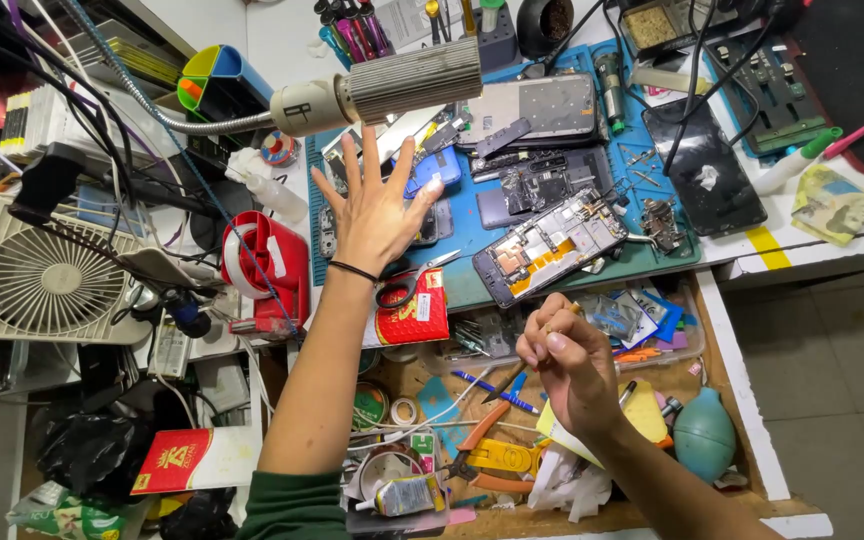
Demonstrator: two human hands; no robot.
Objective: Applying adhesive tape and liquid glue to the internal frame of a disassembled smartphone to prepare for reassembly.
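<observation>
Hands over a cluttered phone-repair bench.
Left hand [377, 205] hovers with fingers spread above the blue mat [472, 285]; right hand [567, 365] pinches tweezers [520, 375] over the open drawer, just below the opened phone [550, 245].

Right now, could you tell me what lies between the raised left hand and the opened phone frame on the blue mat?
In the head view, between the left hand and the opened phone frame lies a dark phone on the blue mat.
</observation>
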